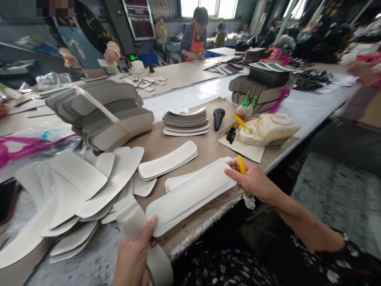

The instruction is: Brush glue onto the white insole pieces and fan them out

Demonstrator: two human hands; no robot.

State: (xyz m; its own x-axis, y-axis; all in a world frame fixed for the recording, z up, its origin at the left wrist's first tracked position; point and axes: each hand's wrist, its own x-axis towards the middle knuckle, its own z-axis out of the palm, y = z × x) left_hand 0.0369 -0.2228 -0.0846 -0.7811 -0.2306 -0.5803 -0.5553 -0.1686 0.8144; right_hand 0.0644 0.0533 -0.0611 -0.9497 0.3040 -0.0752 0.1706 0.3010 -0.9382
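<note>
My left hand (133,254) grips a curved pale strip (135,222) at the table's near edge, its thumb pressing the left end of a long white padded piece (190,194). My right hand (253,178) is closed on a yellow-handled brush (242,165) and rests its fingers on the right end of that same piece. The piece lies flat over a thin stack of similar pieces (178,180). Another white piece (168,161) lies just behind it.
Several loose white cut pieces (83,186) fan out at left. A bundled grey stack (101,111) and a small stack (186,121) sit further back. A crusted glue container (268,129) with a yellow brush stands at right. Other people work at the far tables.
</note>
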